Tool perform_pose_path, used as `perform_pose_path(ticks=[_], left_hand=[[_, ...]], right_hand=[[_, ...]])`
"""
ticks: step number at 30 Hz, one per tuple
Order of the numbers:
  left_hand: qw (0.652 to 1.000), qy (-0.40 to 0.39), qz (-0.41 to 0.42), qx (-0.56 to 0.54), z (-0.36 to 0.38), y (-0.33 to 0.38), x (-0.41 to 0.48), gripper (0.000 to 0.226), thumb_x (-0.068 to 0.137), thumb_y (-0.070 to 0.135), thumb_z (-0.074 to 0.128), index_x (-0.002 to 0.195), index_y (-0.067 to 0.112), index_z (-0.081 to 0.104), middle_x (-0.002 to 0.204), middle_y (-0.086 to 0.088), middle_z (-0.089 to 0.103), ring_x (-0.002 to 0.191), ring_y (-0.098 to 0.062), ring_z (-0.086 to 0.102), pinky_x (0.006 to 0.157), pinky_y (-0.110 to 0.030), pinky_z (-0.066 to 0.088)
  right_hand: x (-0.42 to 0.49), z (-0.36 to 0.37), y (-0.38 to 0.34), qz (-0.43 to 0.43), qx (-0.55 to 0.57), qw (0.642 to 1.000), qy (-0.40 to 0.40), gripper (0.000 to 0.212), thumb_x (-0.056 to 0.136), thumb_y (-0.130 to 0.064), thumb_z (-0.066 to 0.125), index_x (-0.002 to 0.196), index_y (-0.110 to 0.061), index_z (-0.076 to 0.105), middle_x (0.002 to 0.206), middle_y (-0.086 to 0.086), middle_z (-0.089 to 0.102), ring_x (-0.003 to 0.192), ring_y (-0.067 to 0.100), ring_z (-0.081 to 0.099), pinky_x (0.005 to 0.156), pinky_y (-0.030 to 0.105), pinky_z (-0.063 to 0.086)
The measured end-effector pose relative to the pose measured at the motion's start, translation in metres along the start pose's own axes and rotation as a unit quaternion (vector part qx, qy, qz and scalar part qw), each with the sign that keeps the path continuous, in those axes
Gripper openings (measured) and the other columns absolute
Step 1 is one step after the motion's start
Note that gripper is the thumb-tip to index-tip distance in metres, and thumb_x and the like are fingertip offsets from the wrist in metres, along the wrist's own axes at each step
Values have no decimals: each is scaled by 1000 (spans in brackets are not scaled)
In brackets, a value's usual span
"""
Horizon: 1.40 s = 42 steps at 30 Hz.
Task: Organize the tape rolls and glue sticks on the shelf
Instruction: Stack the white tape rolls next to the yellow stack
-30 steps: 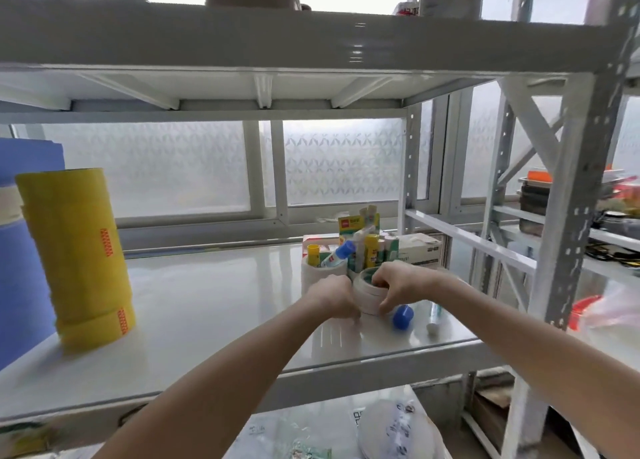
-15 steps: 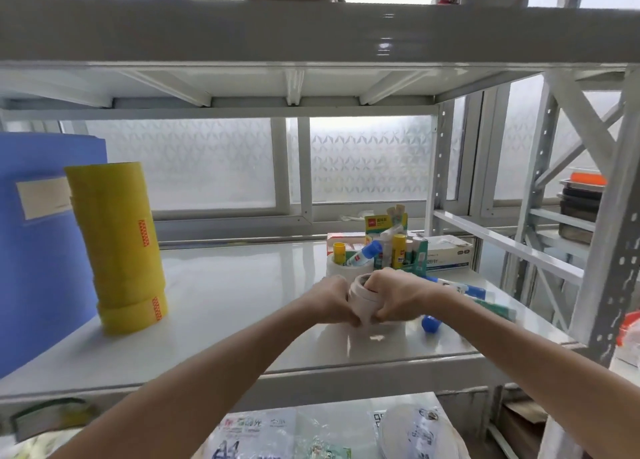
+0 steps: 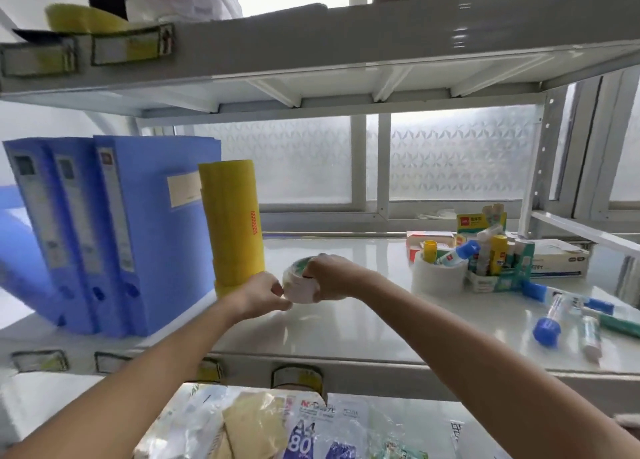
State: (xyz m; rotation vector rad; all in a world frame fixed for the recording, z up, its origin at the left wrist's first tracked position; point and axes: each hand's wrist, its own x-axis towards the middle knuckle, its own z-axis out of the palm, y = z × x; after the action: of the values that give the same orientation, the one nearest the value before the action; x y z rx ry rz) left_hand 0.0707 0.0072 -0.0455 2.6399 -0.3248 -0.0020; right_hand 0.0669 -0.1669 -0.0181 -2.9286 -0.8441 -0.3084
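The white shelf [image 3: 346,323] holds blue folders [image 3: 114,237] on the left. Right beside them stands a tall stack of yellow tape [image 3: 233,226]. Glue sticks [image 3: 491,257] sit in a bunch far to the right. Near the yellow stack, the left hand [image 3: 261,294] and right hand [image 3: 329,278] both pinch a small white tape roll [image 3: 299,285], each grip pressed on it.

The white shelf [image 3: 346,323] carries three blue binders [image 3: 114,237] upright at the left, with a yellow tape stack [image 3: 233,226] just beside them. At the right stand a white roll [image 3: 437,278] holding glue sticks, a small tray [image 3: 498,278] of sticks and a flat box [image 3: 557,259]; loose glue sticks [image 3: 554,316] lie near the right edge.
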Motion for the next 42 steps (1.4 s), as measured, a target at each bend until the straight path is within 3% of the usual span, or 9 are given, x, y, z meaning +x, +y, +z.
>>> perform_pose_path(ticks=[7, 14, 17, 21, 23, 27, 33, 37, 42], left_hand=[[998, -14, -9, 52, 8, -8, 1, 17, 80, 29, 70, 84, 14, 63, 83, -5, 63, 75, -16, 56, 64, -27, 40], [970, -14, 11, 242, -3, 68, -22, 37, 87, 39, 64, 114, 13, 61, 113, -6, 64, 98, -24, 62, 78, -29, 50], [969, -25, 58, 238, 4, 110, -15, 35, 84, 41, 66, 102, 10, 64, 103, -10, 64, 87, -26, 57, 75, -32, 48], [976, -52, 78, 196, 27, 156, 9, 38, 83, 35, 68, 67, 8, 47, 88, -14, 63, 103, -34, 62, 82, -38, 51], [979, -55, 88, 173, 39, 173, 27, 33, 83, 34, 69, 80, 4, 56, 105, -19, 65, 106, -35, 61, 81, -37, 50], [982, -52, 121, 135, 45, 208, 59, 52, 83, 36, 71, 118, -3, 62, 120, -19, 62, 111, -33, 59, 90, -37, 48], [979, -53, 194, 28, 39, 251, 101, 51, 90, 18, 63, 137, 5, 48, 134, -15, 56, 120, -28, 55, 102, -36, 45], [959, -138, 224, 103, 52, 263, 114, 49, 90, 1, 55, 139, 9, 48, 138, -10, 52, 123, -25, 52, 102, -31, 46], [960, -143, 216, 106, 72, 271, 124, 43, 93, 2, 44, 134, 9, 54, 132, -11, 56, 115, -29, 58, 93, -37, 53]], right_hand=[[14, 29, 3, -6, 46, 998, -42, 20, 77, -13, 72, 94, -2, 69, 85, 9, 59, 79, 23, 49, 67, 26, 31], [-20, -8, 45, 19, 148, 989, 24, 37, 73, -18, 81, 107, -9, 68, 104, 8, 69, 94, 19, 61, 86, 30, 50], [-61, -41, 83, 83, 135, 987, 25, 41, 75, -20, 80, 112, -7, 66, 104, 7, 68, 94, 19, 63, 84, 29, 52], [-114, -61, 135, 179, 38, 983, 26, 31, 74, -24, 79, 100, -12, 66, 90, 3, 66, 85, 21, 62, 77, 33, 51], [-132, -58, 153, 211, 17, 977, 24, 28, 73, -24, 78, 94, -13, 64, 89, 3, 65, 85, 22, 61, 76, 32, 50], [-144, -44, 169, 220, 32, 975, 16, 48, 74, -27, 78, 117, -11, 62, 111, 6, 65, 102, 23, 60, 93, 36, 50], [-126, -16, 175, 227, 4, 974, 30, 47, 79, -23, 72, 122, -10, 58, 110, 10, 63, 100, 26, 62, 88, 35, 54], [-118, 6, 180, 240, 37, 968, 60, 52, 80, -17, 67, 130, -14, 53, 115, 12, 61, 98, 27, 61, 86, 37, 55], [-114, 5, 185, 245, 21, 966, 83, 49, 79, -20, 68, 127, -16, 56, 113, 8, 63, 101, 27, 60, 83, 35, 52]])
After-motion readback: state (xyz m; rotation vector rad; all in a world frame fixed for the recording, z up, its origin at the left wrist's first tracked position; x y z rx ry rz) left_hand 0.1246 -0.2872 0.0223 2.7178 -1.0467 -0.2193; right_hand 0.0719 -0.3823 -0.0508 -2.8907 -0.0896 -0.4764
